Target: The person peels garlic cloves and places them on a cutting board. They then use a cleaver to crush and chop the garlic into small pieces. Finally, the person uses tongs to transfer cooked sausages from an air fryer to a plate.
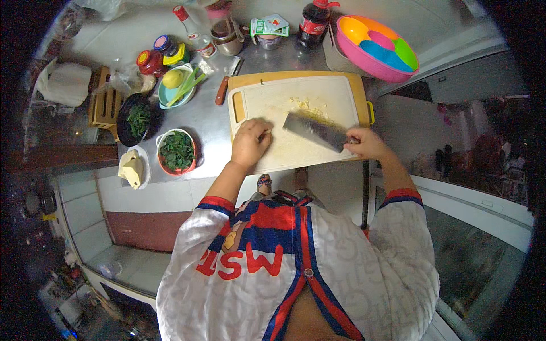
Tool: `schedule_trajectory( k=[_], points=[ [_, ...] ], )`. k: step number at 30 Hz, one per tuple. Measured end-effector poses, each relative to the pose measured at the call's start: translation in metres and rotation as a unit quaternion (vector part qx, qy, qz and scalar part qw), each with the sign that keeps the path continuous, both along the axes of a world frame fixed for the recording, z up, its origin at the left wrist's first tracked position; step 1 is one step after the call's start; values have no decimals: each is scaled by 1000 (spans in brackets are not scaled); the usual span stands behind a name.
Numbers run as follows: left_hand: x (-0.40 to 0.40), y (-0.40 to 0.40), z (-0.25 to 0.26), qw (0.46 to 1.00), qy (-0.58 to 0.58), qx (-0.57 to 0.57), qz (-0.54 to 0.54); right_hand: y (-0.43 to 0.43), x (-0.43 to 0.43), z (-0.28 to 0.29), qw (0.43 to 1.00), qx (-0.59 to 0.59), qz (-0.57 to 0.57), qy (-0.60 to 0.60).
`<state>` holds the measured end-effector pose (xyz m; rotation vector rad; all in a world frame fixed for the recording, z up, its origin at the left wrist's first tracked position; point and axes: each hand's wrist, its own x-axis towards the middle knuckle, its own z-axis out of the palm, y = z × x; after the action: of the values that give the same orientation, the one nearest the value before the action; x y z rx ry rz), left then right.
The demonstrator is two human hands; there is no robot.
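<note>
My right hand (365,143) grips the handle of a broad-bladed cleaver (315,131), its blade angled left across a white plastic cutting board (273,106). Finely chopped pale yellow bits (308,105), perhaps garlic or ginger, lie at the blade's far edge. My left hand (252,143) rests on the board's near left part, left of the blade and apart from it. Its fingers are curled towards the thumb; whether a small piece sits between them is hard to tell. A yellow wooden board (294,74) lies under the white one.
Left on the steel counter (208,123) are a bowl of chopped greens (177,150), a dark bowl of greens (138,120), a plate with a pale yellow block (131,169) and a bowl with scallion (187,87). A wooden-handled knife (222,90), bottles and a colourful divided tray (379,46) stand beyond.
</note>
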<state>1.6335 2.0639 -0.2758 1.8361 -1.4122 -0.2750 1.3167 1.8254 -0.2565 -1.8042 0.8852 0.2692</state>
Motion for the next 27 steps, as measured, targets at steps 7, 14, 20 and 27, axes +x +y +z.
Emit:
schedule_trajectory(
  k=[7,14,20,27],
  points=[
    [0,20,16,992,52,-58,98,74,11,30,990,-87,42,-106],
    [-8,-52,57,985,-99,-82,-113,199,58,-6,942,-325,32,-84],
    [-19,-76,2,957,-227,17,-180,217,72,-14,930,-357,38,-81],
    [-23,-82,0,943,-244,82,-211,215,76,-1,961,-266,61,38]
  ],
)
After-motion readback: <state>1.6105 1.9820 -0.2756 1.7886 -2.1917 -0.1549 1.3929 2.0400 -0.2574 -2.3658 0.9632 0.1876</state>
